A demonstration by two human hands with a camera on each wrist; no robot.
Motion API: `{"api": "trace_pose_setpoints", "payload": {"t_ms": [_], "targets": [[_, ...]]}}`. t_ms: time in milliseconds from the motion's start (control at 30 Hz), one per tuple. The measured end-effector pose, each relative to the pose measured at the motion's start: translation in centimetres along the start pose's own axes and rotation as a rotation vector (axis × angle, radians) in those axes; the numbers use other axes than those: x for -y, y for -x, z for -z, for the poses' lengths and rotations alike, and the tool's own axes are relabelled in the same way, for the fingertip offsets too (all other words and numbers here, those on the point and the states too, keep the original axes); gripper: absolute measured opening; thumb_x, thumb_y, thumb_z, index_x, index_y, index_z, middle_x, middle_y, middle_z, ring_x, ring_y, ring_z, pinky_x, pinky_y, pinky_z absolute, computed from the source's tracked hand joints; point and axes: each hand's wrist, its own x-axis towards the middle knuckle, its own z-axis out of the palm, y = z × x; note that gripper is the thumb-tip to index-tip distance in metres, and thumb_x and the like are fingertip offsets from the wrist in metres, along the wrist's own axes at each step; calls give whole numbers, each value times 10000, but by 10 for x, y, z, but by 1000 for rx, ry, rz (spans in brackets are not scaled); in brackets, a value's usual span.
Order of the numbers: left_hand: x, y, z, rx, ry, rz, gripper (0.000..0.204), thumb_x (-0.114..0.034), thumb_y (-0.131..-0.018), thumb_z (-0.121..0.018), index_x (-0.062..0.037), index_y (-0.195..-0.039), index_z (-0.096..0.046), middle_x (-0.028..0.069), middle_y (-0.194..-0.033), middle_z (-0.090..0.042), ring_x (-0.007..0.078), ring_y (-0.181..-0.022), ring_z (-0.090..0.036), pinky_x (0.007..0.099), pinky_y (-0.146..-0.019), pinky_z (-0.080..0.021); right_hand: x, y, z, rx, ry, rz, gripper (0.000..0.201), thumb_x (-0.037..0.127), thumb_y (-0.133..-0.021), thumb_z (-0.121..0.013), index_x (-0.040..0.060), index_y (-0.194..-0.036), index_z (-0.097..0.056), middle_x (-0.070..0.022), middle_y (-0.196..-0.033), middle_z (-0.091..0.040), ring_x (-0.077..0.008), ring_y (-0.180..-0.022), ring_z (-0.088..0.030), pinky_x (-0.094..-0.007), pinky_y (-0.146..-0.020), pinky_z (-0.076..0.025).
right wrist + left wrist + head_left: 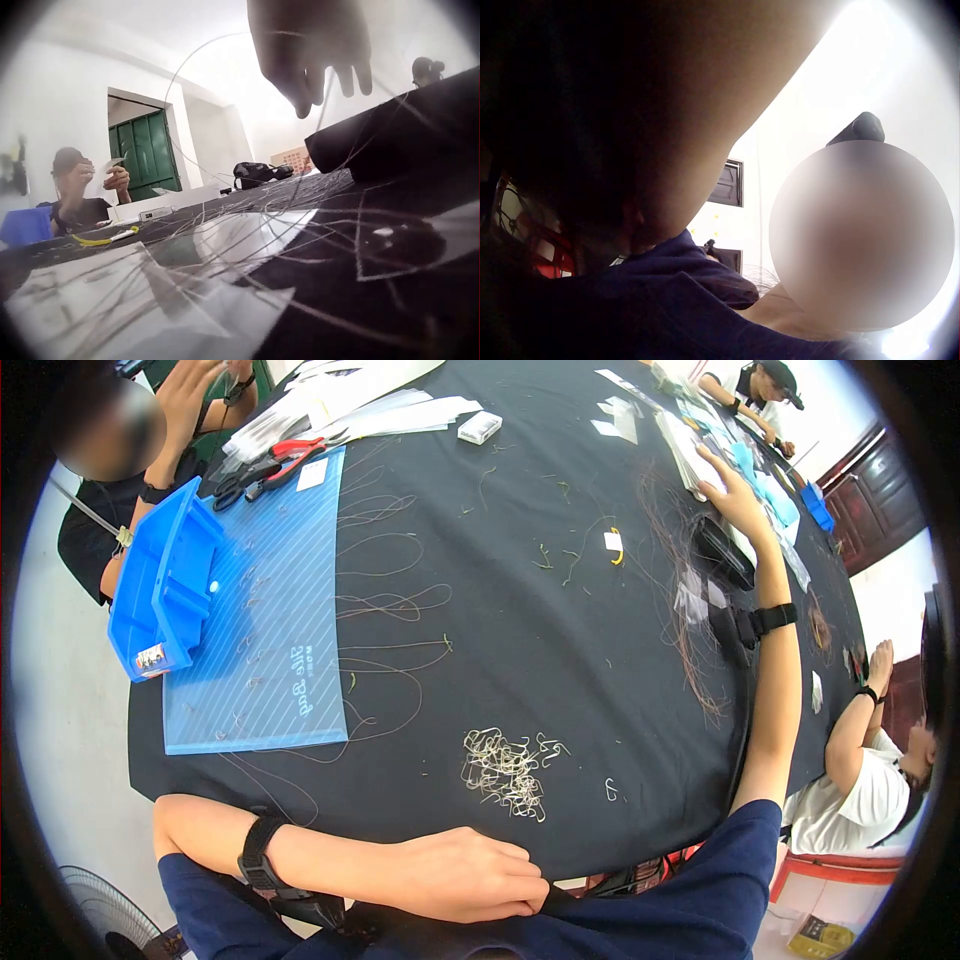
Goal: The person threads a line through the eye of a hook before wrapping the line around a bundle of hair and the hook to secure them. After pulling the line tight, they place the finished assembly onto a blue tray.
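Observation:
My right hand (pixel 738 500) reaches to the far right of the black-covered table, fingers extended beside a stack of clear plastic bags (pixel 682 458). In the right wrist view the same hand (pixel 311 49) is raised, its fingers pointing down with nothing seen between them. Below the wrist lie loose brown cords (pixel 690 645), small clear bags (pixel 247 232) and a black case (pixel 724 552). My left hand (pixel 465 875) rests at the near table edge, fingers loosely curled and fingertips hidden. Just beyond it is a pile of pale metal hooks (pixel 503 772).
At left, a blue file bag (pixel 265 650) bears looped cords, with a blue divided tray (pixel 165 590) over its edge. Red-handled pliers (pixel 298 448) and black scissors (pixel 240 482) lie at its top. A tagged yellow cord (pixel 617 558) lies mid-table. Other people sit around the table.

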Motion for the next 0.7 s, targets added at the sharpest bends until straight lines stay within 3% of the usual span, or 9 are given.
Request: {"api": "trace_pose_setpoints", "payload": {"t_ms": [200,233,333,367,467,500,567,633,700], "targets": [[-1,-1,2,9,-39,3,60,-180,-890,-610,-120,-895,-606,-19,-745,-553,132,-705,-583,278,-491,-500,55,3,36,116,-141,-55,329,183,-932,-536,33,-1220,-593,-96,-1243,-604,-211,-1195,-524,-321,-1019,-376],[-1,-1,2,9,-35,6,59,-180,-889,-611,-122,-895,-606,-20,-746,-555,132,-707,-584,278,-491,-500,76,9,42,74,-122,-5,303,194,-957,-503,23,-1182,-612,-87,-1167,-633,-180,-1092,-571,-307,-964,-418],[-2,-1,0,17,-32,11,54,-181,-888,-613,-128,-894,-607,-22,-750,-560,133,-711,-587,280,-487,-493,98,22,63,191,-78,-16,306,209,-953,-514,14,-1165,-617,-98,-1144,-634,-173,-1071,-574,-316,-964,-417],[-2,-1,1,21,-35,14,53,-182,-888,-614,-130,-894,-607,-22,-752,-561,134,-712,-588,280,-484,-490,97,28,67,171,-62,68,295,217,-947,-530,14,-1138,-626,-75,-1030,-665,-151,-921,-609,-307,-848,-475],[-3,-2,2,33,-52,17,53,-182,-887,-615,-130,-892,-607,-24,-756,-565,134,-711,-588,283,-487,-484,125,53,85,293,-188,-234,267,196,-937,-543,12,-1109,-630,-38,-891,-676,-132,-737,-602,-286,-675,-493],[-4,-3,2,49,-36,35,60,-181,-891,-604,-123,-876,-592,-16,-759,-566,152,-730,-590,301,-520,-490,127,62,81,239,-190,-218,208,151,-886,-582,13,-1025,-651,-22,-781,-663,-120,-617,-567,-265,-555,-461],[-7,-3,4,74,-11,80,89,-178,-898,-581,-110,-843,-563,-1,-765,-568,188,-768,-595,338,-588,-502,116,79,73,253,9,-227,181,126,-835,-613,13,-966,-664,-38,-763,-658,-124,-630,-575,-266,-566,-464],[-3,-2,3,42,-33,26,55,-176,-893,-599,-123,-880,-590,-17,-761,-567,156,-730,-591,306,-531,-491,126,96,69,264,121,-336,147,99,-754,-659,8,-869,-672,-63,-745,-656,-131,-651,-585,-277,-586,-467],[-2,0,2,27,-42,-1,47,-175,-890,-609,-129,-898,-603,-25,-758,-567,140,-710,-588,289,-501,-485,114,116,63,282,207,-267,136,87,-761,-655,4,-868,-668,-68,-751,-657,-129,-654,-587,-278,-586,-463]]}}
